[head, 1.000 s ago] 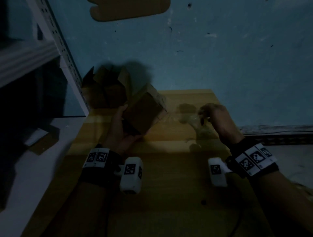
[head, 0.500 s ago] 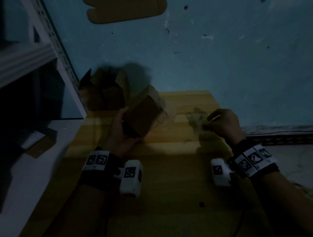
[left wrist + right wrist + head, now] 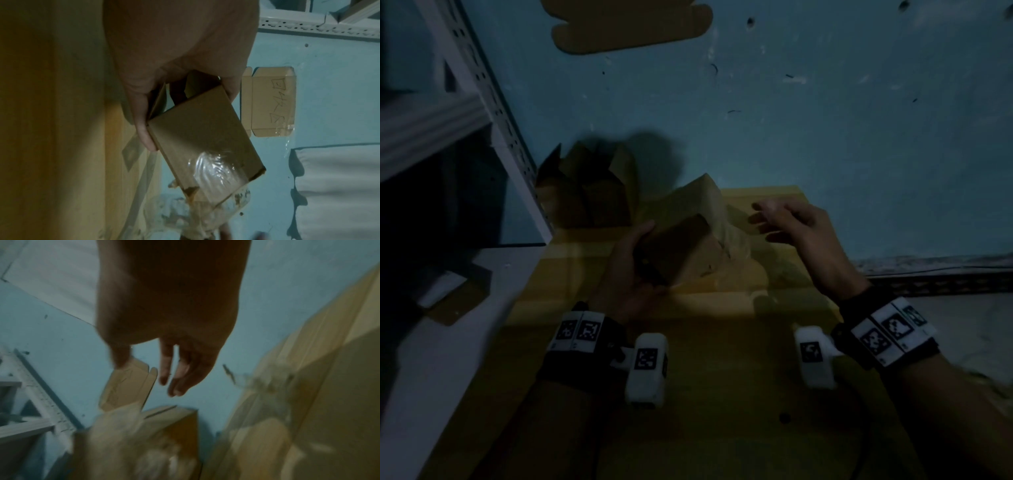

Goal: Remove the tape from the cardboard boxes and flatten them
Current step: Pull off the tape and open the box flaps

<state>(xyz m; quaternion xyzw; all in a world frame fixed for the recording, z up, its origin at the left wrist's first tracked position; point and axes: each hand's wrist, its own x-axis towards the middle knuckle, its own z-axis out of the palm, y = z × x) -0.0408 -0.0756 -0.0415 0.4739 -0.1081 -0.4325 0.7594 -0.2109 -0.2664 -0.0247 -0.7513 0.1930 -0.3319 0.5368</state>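
Cardboard box [image 3: 681, 240], small, brown and rectangular, sits tilted in my left hand [image 3: 633, 267] above the yellow wooden tabletop [image 3: 722, 428], thumb on one long edge and fingers wrapped round the other side. From the left wrist view I can see a wrinkled patch of clear tape [image 3: 216, 170] stuck across the far end of the box, and one corner there looks torn. A crumpled wad of peeled clear tape [image 3: 739, 240] lies on the table just past the box.

My right hand [image 3: 794, 229] hovers beside the box with fingers loosely spread, holding nothing as far as I can tell, though the right wrist view is pretty blurry.

So my guess is I'm mid tape-stripping on this one. The next move probably calls for getting a fingernail under the edge of that last shiny patch and peeling it off while the left hand keeps a firm hold, then popping the flaps and squashing the box flat. A second, opened brown box [image 3: 589, 192] waits at the back against the blue wall [image 3: 825, 120].
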